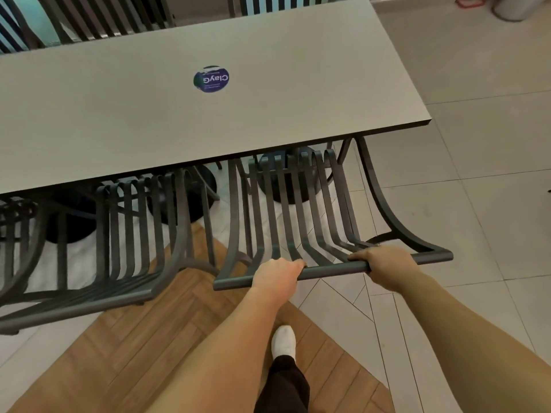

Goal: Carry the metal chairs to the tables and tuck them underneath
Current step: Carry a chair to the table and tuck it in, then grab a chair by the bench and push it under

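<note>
Both hands — left hand (275,275), right hand (384,265) — fingers wrapped on the top rail of the dark slatted metal chair (298,216), seat partly under the grey rectangular bench (268,93) — final push likely remains; neighbouring dark chair (125,234) already tucked.

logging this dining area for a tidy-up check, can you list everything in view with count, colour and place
table: one, grey, across the top
sticker: one, blue, round, on the table
held chair: one, dark grey metal, seat under the table's right end
other chairs: at least two, dark grey, tucked in at left
table bases: black, round, under the table
floor: pale tiles, wood panel near the feet
shoe: one, white
left hand: grips the chair's top rail
right hand: grips the same rail
</note>
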{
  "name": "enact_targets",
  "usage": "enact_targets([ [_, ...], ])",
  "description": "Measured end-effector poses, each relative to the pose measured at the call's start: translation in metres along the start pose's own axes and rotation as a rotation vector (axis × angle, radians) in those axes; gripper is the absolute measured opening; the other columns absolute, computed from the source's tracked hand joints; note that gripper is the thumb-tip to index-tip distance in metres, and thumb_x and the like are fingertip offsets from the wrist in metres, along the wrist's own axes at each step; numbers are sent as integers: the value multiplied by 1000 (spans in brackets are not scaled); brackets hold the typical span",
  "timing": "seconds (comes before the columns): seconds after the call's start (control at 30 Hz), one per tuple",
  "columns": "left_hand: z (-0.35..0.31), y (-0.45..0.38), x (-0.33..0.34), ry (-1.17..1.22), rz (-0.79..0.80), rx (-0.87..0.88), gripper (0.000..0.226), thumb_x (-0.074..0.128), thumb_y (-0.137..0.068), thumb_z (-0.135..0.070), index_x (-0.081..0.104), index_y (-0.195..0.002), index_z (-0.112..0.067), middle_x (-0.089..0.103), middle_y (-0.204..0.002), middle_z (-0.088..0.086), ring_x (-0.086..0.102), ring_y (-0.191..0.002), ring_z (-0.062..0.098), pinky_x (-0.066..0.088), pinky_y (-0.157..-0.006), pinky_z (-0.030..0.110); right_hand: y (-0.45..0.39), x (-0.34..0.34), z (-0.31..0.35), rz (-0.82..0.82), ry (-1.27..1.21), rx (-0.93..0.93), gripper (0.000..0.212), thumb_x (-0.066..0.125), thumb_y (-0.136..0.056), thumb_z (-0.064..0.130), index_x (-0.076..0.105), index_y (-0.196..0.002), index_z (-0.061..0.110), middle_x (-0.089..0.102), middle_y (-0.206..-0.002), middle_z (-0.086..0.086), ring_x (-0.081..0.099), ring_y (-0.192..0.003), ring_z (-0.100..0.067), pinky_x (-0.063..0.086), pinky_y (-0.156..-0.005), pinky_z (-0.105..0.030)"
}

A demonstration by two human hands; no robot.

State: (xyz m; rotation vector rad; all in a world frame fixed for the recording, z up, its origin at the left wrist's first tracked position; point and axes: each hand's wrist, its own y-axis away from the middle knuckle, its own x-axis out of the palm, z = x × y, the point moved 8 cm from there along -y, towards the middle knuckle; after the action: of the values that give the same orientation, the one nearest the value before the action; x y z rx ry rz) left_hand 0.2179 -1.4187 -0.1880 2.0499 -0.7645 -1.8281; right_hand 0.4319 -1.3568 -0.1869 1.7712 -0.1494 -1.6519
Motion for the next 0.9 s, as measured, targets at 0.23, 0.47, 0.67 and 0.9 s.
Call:
enact_targets([
  [0.23, 3, -8, -8, 6, 5, 3, 50, 53, -106, -15, 41, -151, -33, 71, -110, 6, 71, -93, 26, 63, -84, 43, -10, -4, -3, 5, -12, -31, 45, 51, -104, 32, 46, -144, 51, 67, -124, 12, 63, -109, -14, 56, -88, -33],
  [0.47, -6, -6, -15, 104, 24, -121, 48, 55, -104, -49, 49, -149, -36, 65, -126, -4, 65, -111, 16, 54, -98, 35, -5, -10, 0, 70, -190, -109, 42, 60, -97, 52, 55, -137, 44, 65, -119, 10, 59, -110, -14, 51, -92, -34],
  [0.67, -88, -34, -46, 216, 99, -190, 88, 41, -87, -85, 30, -161, -40, 45, -155, -3, 45, -140, 20, 42, -116, 41, 7, -22, -46, 243, -502, -174, 57, 71, -88, 57, 58, -138, 33, 66, -126, 4, 61, -114, -18, 51, -98, -37],
  [0.9, -257, -127, -114, 350, -42, -258, 36, 46, -106, -55, 64, -121, -29, 67, -106, -8, 64, -96, 9, 56, -91, 34, 16, -61, -249, 138, -422, -41, 34, 53, -102, 48, 65, -123, 24, 69, -112, 1, 63, -100, -16, 52, -89, -33],
])
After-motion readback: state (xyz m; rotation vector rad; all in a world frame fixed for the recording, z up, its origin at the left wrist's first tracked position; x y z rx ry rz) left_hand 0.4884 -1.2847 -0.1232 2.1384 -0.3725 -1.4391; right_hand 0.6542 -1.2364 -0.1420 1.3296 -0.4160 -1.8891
